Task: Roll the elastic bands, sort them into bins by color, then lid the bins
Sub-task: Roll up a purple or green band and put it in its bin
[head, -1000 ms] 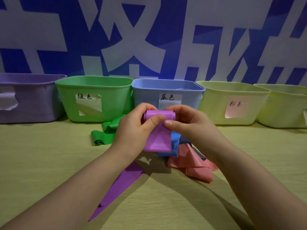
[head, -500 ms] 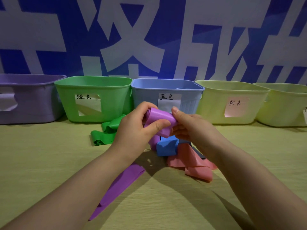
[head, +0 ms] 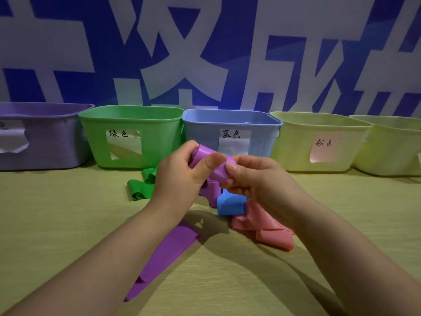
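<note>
The step in hand is rolling the purple elastic band (head: 215,166), a flat rubbery strip. Its wound part sits raised over the middle of the bench (head: 68,224), in front of the blue plastic bin (head: 230,124). The left hand (head: 180,176) has its grip closed round the left end of the roll, thumb across the top. The right hand (head: 257,179) pinches the right end between thumb and curled fingers. The loose tail (head: 168,254) trails near and left along the bench.

To roll it well, I judge the edges should stay level so the coil does not cone out. The tail wants light tension as it feeds in, because slack turns would spring open. One hand should pin the coil while the other resets. The finished roll belongs in the lilac plastic bin (head: 45,137) at far left.

The crumpled green band (head: 139,190), blue band (head: 230,204) and salmon-pink band (head: 264,226) lie unrolled on the bench, so the task is early.

Several things cannot be read:
- The stretch of band between roll and tail is hidden behind the left hand and wrist.
- The lilac bin's label is cut off at the left edge.
- The label of the far-right pale yellow bin (head: 391,142) is cut off too.
- The bins' insides are mostly out of sight.
- No lids show.
</note>
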Available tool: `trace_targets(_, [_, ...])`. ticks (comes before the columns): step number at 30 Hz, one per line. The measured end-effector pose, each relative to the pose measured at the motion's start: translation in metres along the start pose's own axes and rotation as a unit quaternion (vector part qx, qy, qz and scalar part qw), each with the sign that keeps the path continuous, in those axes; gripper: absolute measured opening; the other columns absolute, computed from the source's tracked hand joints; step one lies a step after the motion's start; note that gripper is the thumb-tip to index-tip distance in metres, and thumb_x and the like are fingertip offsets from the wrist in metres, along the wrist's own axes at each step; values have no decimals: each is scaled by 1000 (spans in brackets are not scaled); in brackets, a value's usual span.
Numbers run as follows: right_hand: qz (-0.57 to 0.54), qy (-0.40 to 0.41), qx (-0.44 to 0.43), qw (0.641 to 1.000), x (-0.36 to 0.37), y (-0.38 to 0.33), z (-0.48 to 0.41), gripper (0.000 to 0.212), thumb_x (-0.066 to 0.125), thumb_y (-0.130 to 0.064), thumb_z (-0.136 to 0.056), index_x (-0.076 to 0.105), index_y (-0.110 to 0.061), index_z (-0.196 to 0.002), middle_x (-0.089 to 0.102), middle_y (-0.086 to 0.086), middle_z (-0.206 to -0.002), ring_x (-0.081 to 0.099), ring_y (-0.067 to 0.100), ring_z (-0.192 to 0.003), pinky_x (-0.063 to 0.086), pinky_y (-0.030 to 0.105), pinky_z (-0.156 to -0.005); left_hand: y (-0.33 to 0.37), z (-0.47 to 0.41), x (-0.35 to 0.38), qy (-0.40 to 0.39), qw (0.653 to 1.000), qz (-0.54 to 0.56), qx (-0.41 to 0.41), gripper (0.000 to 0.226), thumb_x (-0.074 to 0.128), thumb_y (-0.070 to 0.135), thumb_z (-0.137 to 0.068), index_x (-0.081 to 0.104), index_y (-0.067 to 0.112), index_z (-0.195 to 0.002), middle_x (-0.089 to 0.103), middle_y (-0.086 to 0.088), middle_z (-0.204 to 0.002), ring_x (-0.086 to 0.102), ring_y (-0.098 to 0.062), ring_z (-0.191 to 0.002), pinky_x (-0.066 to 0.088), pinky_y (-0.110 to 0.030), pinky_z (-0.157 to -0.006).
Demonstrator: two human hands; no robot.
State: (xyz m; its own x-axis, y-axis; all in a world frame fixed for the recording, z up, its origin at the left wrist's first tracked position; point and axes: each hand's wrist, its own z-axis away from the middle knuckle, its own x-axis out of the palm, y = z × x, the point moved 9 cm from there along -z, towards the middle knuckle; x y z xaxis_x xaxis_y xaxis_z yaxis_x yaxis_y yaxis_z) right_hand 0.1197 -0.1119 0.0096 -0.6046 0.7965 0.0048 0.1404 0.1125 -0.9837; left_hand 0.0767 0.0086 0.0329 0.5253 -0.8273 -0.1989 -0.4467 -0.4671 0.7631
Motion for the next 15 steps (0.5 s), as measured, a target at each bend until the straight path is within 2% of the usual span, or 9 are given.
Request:
trace_targets(3, [-34,-14,-5,999,6,-4,3,11,55,-19,-82,64,-12,-80,64,-2,-62,58,6,-57,49,16,-62,12,-2,-3,-14,999,4,39,79,49,88,-52,51,11,-70,52,-13,-60,43,-17,-51,39,-35,-43])
trace_targets(6, [-85,-21,-1,996,14,-9,5,19,48,-18,-89,62,-10,-78,64,-2,-58,59,7,-55,50,16,-58,19,-7,-6,-31,997,44,47,66,54,87,-47,58,26,-71,56,-4,-62,47,-10,-59,41,-27,-52])
trace_targets(8, [-105,-22,6,994,21,-13,4,19,51,-21,-84,62,-10,-75,62,-1,-59,59,8,-55,51,17,-59,23,-10,-8,-43,995,73,50,58,57,86,-45,62,35,-72,58,2,-64,49,-7,-61,44,-25,-57])
trace_targets(11, [-108,-17,8,994,31,-23,-1,21,53,-28,-75,58,-7,-75,56,4,-62,58,8,-54,50,19,-61,28,-17,-18,-24,994,92,50,65,60,84,-46,59,25,-74,58,-13,-67,50,-16,-65,48,-40,-61])
trace_targets(12, [-107,-18,4,994,35,-28,-4,23,53,-28,-74,57,-6,-76,53,6,-64,58,8,-53,50,19,-60,30,-19,-23,-18,994,95,54,67,59,85,-46,58,23,-74,57,-13,-67,50,-17,-65,46,-39,-60])
trace_targets(14, [-101,-22,-7,995,46,-40,-10,24,52,-29,-74,55,-6,-76,51,6,-65,57,9,-53,49,19,-58,38,-23,-35,-16,993,97,62,65,58,84,-48,57,26,-76,57,0,-65,50,-13,-64,44,-32,-60])
trace_targets(15, [-98,-27,-10,995,54,-46,-13,24,51,-30,-77,55,-6,-77,52,6,-64,57,8,-54,49,18,-58,41,-25,-43,-16,994,90,61,65,61,82,-50,57,24,-79,58,2,-67,51,-16,-64,45,-34,-61])
